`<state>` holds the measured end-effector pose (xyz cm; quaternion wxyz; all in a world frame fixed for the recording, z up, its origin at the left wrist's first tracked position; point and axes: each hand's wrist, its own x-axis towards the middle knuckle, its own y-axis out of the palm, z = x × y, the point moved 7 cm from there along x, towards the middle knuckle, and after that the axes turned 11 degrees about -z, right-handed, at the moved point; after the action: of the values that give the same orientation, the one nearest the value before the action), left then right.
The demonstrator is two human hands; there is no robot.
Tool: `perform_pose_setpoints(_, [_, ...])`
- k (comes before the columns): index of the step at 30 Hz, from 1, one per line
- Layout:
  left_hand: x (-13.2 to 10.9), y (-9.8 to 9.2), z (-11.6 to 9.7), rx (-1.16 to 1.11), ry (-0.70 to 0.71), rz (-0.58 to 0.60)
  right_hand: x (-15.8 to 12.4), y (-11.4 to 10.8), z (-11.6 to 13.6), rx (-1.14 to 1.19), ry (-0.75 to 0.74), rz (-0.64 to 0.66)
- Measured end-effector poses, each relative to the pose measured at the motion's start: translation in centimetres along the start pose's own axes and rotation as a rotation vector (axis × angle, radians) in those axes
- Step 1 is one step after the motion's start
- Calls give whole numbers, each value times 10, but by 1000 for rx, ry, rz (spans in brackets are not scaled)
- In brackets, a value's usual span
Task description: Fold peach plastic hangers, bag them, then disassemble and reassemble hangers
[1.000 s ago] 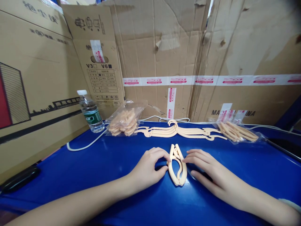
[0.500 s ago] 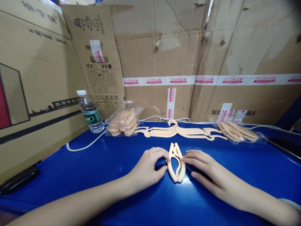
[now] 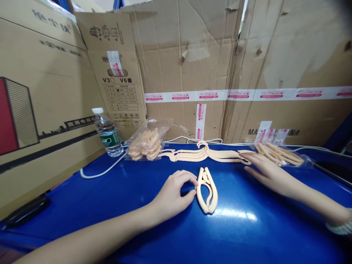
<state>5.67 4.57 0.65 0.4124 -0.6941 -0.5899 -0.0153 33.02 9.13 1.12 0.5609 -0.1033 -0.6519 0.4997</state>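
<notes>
A cream plastic folding hanger (image 3: pixel 214 187) lies folded on the blue table, its two arms meeting at the near end. My left hand (image 3: pixel 176 192) is at its left side, thumb and curved forefinger closed on the edge. Over at the right, my right hand (image 3: pixel 266 172) is stretched out with fingers apart. Its fingertips overlap the right end of a row of unfolded cream hangers (image 3: pixel 189 156), and whether they touch cannot be seen. The hangers' hooks (image 3: pixel 202 144) lie together at the middle of the row.
A clear bag of cream hangers (image 3: pixel 147 143) and a water bottle (image 3: pixel 110 137) stand back left. Another bagged bundle (image 3: pixel 280 153) lies back right. A white cable (image 3: pixel 100 173) runs along the back. Cardboard (image 3: pixel 181 69) walls the table. Dark objects lie at both sides.
My right hand has left the folded hanger and moved right and away from me, to the end of the hanger row. My left hand has stayed at the folded hanger.
</notes>
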Motion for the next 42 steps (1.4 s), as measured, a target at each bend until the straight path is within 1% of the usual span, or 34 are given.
perform_pose_setpoints(1, [0,0,0,-6,-5,-3,0,2,-8,-15,7,14])
perform_pose_setpoints(3, [1,-2,1,-21,-14,-13,-2,9,-17,-19,11,55])
perform_pose_setpoints(6, [3,-5,2,-46,-44,-44,-4,16,-19,-1,8,70])
perform_pose_setpoints(10, [4,-8,6,-73,-100,-75,-4,19,-18,12,-6,33])
perform_pose_setpoints(15, [5,-10,9,-94,-129,-102,-1,15,-15,14,-35,21])
perform_pose_setpoints(21, [6,-10,11,-130,-140,-102,2,7,-10,79,22,11])
perform_pose_setpoints(24, [6,-10,11,-135,-157,-96,1,4,-10,148,93,25])
perform_pose_setpoints(26, [6,-10,13,-169,-212,-103,1,0,-11,187,133,16])
perform_pose_setpoints(30, [6,-11,27,-381,-427,-159,4,-14,-11,229,177,-55])
perform_pose_setpoints(33, [8,-14,40,-473,-556,-235,6,-26,-13,268,218,-82])
perform_pose_setpoints(37, [8,-20,57,-604,-724,-357,8,-36,-10,287,233,-77])
perform_pose_setpoints(39, [8,-23,58,-664,-761,-384,7,-36,-7,278,225,-61])
perform_pose_setpoints(42, [9,-22,50,-717,-753,-347,5,-30,1,265,183,-16])
